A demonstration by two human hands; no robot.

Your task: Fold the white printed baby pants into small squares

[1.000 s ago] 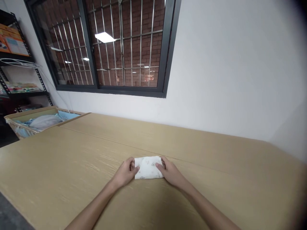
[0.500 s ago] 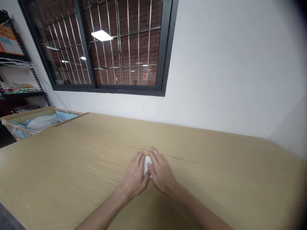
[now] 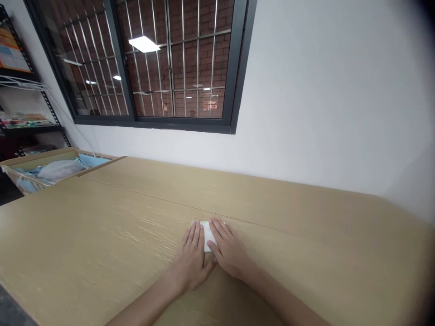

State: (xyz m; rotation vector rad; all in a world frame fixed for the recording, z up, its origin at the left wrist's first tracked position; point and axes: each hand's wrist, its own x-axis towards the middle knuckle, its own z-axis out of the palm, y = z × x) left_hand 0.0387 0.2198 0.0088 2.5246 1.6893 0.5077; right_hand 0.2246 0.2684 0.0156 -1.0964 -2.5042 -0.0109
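While covering both ends of the small, folded white fabric piece (image 3: 207, 236) with left hand (image 3: 193, 260) and right hand (image 3: 231, 248), leaves mainly its middle strip in sight. Lays both hands flat, fingers straight and together, uncurled. Rests the piece on the broad, smooth tan tabletop (image 3: 306, 253), just nearer than the thin straight seam (image 3: 149, 195).

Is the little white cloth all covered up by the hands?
No, a strip of the white cloth shows between the left hand and the right hand.
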